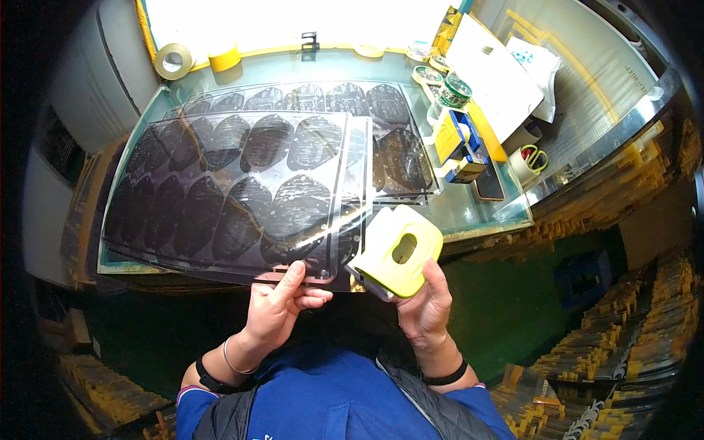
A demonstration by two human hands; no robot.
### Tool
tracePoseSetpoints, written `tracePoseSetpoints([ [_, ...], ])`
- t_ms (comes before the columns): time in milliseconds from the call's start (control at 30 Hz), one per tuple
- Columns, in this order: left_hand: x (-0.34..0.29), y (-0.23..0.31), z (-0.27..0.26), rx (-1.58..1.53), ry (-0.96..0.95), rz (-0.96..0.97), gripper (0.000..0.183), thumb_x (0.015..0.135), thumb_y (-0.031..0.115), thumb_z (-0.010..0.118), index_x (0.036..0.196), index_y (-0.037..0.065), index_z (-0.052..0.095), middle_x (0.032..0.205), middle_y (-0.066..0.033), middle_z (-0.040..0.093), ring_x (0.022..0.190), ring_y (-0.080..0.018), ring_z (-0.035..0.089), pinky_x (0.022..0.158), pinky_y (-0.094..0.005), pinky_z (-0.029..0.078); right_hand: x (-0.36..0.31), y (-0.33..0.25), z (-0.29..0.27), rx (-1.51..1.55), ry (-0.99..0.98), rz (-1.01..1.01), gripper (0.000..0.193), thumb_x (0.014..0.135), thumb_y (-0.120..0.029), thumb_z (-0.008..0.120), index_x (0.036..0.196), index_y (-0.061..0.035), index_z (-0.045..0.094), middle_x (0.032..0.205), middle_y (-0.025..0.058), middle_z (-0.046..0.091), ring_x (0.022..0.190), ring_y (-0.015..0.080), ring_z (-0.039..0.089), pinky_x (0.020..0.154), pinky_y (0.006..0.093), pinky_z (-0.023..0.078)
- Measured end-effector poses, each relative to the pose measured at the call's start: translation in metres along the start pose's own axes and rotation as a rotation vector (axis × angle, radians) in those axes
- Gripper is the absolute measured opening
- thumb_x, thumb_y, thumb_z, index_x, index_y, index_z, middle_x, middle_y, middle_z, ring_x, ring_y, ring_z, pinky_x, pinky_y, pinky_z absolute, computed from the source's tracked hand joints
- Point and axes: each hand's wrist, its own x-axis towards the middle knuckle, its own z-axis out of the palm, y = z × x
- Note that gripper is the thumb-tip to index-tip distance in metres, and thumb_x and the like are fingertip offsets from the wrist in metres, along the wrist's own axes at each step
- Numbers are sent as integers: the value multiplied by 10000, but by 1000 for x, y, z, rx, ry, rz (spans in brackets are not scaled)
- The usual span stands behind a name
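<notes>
My left hand (pixel 275 308) grips the lower right edge of a clear film sheet (pixel 253 150), thumb on top and fingers beneath. Rows of dark rounded shapes cover this sheet, which is raised over the table's front edge. In my right hand (pixel 429 308) is a lime-green and white hole punch (pixel 422 253) with an oval opening in its cover. The punch is at the right margin of the sheets, near their front corner; whether its jaws are around the film is hidden. Beneath the held film lies another similar film sheet (pixel 389 103) on the glass tabletop (pixel 469 213).
A blue tape dispenser (pixel 469 139), a phone (pixel 489 183) and a cup holding scissors (pixel 529 161) stand at the right. Tape rolls (pixel 174 61) line the back edge below a bright panel (pixel 293 22). A white board (pixel 488 73) leans at the back right.
</notes>
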Motion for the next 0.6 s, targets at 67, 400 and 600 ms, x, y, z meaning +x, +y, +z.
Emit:
tracePoseSetpoints([
  [67,-1,-1,-4,-18,-23,-4,228,912,207,463,931,3,563,883,-161,628,703,-221,647,566,-249,543,-1,-1,3,-4,9,-24,424,848,-212,515,1174,30,392,1080,130,545,948,199,577,784,321,502],
  [400,-14,-1,-17,112,-99,-7,278,916,217,450,932,-32,572,857,-170,631,667,-219,646,534,-255,537,5,-7,1,-14,-53,-10,445,843,-208,527,1187,33,381,1107,128,535,997,193,554,909,314,425],
  [600,-36,-6,-36,108,-135,-85,240,901,148,484,942,-73,567,850,-185,616,718,-259,647,602,-301,563,37,-14,15,-134,0,-65,535,870,-384,479,1224,1,367,1158,123,521,1010,213,562,805,365,506],
])
